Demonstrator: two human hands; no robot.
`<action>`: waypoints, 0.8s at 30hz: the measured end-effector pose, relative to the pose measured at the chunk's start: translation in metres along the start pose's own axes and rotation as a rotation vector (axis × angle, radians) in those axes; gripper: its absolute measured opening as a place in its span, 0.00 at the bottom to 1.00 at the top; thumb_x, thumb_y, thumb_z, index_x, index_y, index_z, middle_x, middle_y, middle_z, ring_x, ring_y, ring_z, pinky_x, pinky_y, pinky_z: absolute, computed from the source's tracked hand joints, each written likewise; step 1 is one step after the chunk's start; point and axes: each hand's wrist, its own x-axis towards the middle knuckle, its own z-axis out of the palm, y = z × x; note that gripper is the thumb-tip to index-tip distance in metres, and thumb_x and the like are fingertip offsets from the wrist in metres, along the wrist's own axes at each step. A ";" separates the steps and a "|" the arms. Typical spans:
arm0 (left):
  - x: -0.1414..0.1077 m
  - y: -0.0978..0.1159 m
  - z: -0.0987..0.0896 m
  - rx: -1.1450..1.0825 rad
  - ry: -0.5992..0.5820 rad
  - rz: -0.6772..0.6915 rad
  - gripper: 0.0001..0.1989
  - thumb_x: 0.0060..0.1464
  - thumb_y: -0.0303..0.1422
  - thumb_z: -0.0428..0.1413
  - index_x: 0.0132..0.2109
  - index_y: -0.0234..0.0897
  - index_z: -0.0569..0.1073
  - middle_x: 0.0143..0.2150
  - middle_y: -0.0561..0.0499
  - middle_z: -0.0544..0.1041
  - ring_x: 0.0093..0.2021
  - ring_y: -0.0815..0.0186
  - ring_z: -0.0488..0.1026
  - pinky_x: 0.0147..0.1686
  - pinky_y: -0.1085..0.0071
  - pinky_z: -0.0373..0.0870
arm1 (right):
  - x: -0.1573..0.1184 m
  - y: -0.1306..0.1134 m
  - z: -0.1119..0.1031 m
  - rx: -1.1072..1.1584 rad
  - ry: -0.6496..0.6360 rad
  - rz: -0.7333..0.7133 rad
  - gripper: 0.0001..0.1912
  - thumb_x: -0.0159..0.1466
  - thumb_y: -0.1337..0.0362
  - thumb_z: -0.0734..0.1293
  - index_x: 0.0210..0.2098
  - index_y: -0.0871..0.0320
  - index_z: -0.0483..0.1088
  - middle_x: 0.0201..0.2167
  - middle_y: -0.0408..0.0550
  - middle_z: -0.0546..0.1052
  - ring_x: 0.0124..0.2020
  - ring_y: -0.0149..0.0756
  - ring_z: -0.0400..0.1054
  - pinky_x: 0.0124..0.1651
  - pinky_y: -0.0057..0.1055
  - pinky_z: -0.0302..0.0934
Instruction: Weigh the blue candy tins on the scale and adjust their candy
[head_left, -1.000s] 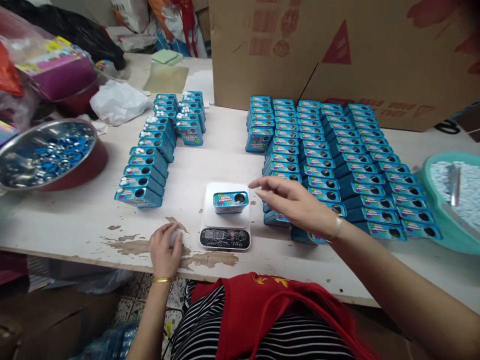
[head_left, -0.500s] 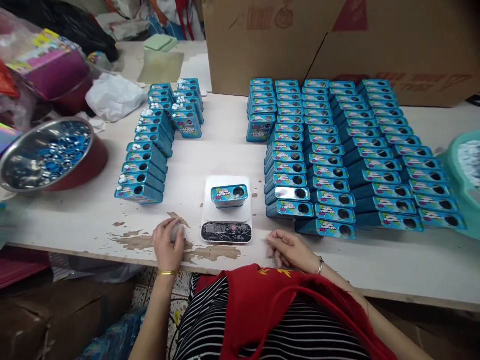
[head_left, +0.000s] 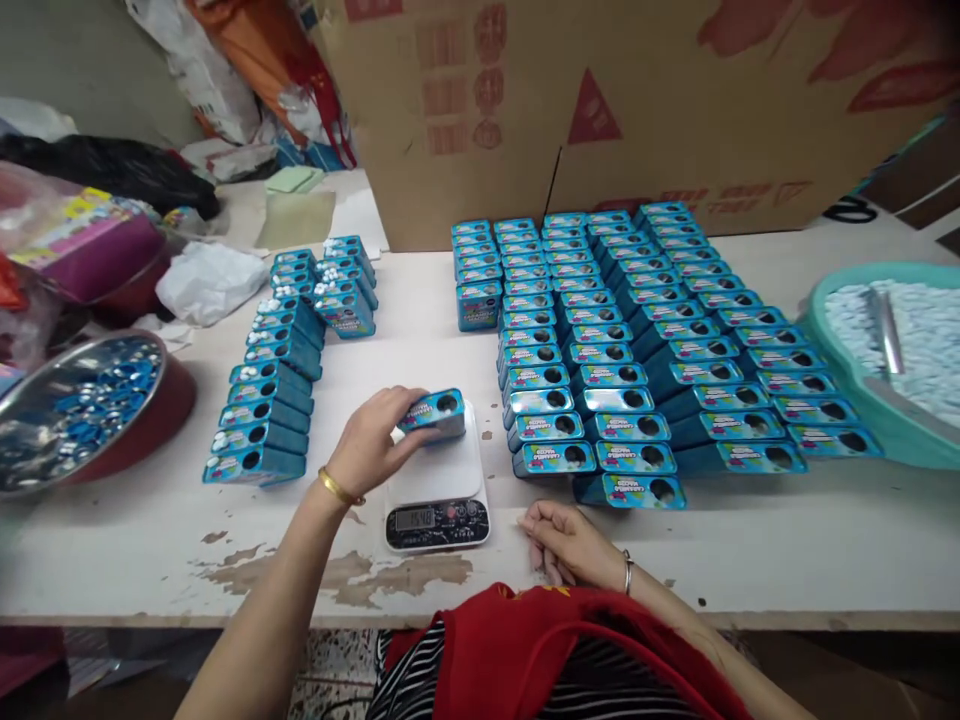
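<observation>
My left hand (head_left: 375, 440) is closed around one end of a blue candy tin (head_left: 444, 410). The tin stands on the white platform of a digital scale (head_left: 469, 480) or just over it; which of the two I cannot tell. The scale's display (head_left: 415, 519) seems to read 154.8. My right hand (head_left: 574, 545) lies on the table to the right of the scale, fingers curled and pinched together; whether something small is between them is hidden. Near it stand rows of blue tins (head_left: 551, 458) with dark round openings in their tops.
On the left, more tins (head_left: 274, 465) stand in rows, some with white pellets on top. Beside them is a metal bowl (head_left: 180, 400) of blue and silver pieces. At right sits a teal tub (head_left: 844, 370) of white pellets with a metal scoop (head_left: 887, 330). Behind stands a cardboard box (head_left: 525, 180).
My left hand has moved from the table edge up to the tin on the scale and taken hold of it. My right hand stays beside the scale. The camera view has tilted up.
</observation>
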 end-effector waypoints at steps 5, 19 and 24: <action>0.097 -0.039 0.014 0.091 0.073 0.014 0.17 0.55 0.39 0.54 0.49 0.36 0.67 0.41 0.47 0.72 0.41 0.62 0.68 0.42 0.67 0.64 | 0.007 -0.002 0.002 0.017 -0.010 0.052 0.34 0.47 0.31 0.62 0.31 0.56 0.54 0.15 0.39 0.70 0.08 0.24 0.56 0.10 0.20 0.40; 0.114 -0.114 0.004 0.470 0.395 -0.316 0.20 0.52 0.36 0.55 0.51 0.35 0.65 0.54 0.38 0.66 0.55 0.49 0.61 0.51 0.54 0.56 | 0.015 0.011 0.003 -0.031 0.000 0.103 0.37 0.45 0.27 0.60 0.27 0.57 0.57 0.15 0.42 0.68 0.12 0.23 0.56 0.16 0.21 0.44; 0.093 -0.157 -0.022 0.646 0.259 -0.447 0.16 0.46 0.31 0.57 0.45 0.36 0.70 0.58 0.36 0.62 0.59 0.42 0.55 0.53 0.46 0.53 | 0.018 0.013 0.006 -0.006 0.024 0.107 0.37 0.43 0.27 0.61 0.26 0.57 0.56 0.13 0.38 0.66 0.10 0.22 0.54 0.14 0.20 0.42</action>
